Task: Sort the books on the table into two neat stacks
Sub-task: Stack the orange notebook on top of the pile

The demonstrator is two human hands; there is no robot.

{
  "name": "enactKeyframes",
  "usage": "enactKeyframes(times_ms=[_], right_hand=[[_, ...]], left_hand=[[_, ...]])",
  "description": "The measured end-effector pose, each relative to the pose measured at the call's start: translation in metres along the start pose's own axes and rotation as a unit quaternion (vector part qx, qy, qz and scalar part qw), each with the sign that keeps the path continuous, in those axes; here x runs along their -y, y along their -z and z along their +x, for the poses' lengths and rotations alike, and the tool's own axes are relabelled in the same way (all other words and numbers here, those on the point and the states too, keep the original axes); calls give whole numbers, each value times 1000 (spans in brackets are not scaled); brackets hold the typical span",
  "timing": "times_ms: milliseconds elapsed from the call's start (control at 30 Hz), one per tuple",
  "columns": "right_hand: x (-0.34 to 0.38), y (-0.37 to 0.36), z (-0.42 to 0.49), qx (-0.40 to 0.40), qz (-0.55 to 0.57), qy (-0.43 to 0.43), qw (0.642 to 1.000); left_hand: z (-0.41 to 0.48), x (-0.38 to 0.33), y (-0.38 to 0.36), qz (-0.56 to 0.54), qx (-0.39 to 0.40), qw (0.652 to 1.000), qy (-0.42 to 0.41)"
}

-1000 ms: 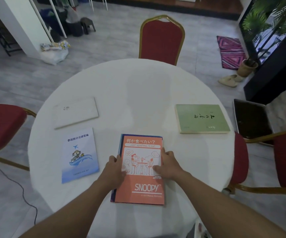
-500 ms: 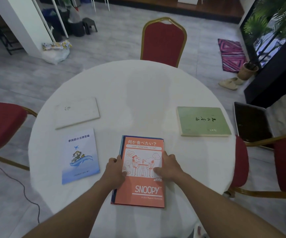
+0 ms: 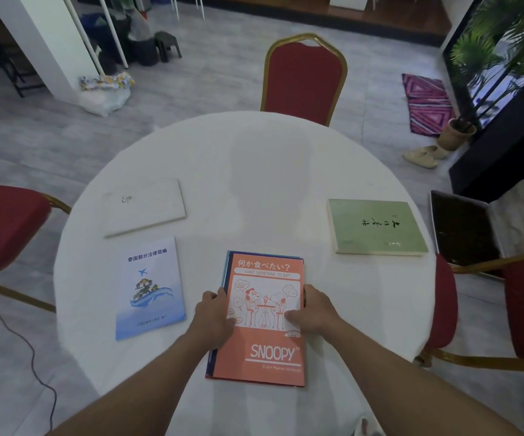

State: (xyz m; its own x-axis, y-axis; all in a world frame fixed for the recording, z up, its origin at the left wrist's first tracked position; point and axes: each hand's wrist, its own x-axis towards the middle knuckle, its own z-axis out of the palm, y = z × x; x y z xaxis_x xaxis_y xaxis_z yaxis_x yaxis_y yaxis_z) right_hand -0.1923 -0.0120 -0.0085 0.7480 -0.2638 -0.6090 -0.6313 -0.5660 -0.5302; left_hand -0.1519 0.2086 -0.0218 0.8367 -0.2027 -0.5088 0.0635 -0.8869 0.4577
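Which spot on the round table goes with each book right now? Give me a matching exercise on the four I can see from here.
Books:
1. orange Snoopy paperback
2. green softcover book
3. plain white book
4. pale blue booklet with a plane and wave picture

Places:
A. far left, lying alone
B. right side, lying alone
C. near centre, atop a blue book, held at both side edges by the hands
D. near left, just in front of the white one

Pairs: 1-C, 2-B, 3-A, 4-D
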Motion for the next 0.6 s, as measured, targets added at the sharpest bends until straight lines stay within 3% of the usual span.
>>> enactKeyframes(times_ms=[433, 600], right_hand=[[13, 8, 22, -33, 35, 13, 999], [9, 10, 32, 2, 26, 16, 1000]], left_hand=[[27, -11, 10, -35, -23, 999, 11], [31, -12, 14, -23, -7, 1000, 3]])
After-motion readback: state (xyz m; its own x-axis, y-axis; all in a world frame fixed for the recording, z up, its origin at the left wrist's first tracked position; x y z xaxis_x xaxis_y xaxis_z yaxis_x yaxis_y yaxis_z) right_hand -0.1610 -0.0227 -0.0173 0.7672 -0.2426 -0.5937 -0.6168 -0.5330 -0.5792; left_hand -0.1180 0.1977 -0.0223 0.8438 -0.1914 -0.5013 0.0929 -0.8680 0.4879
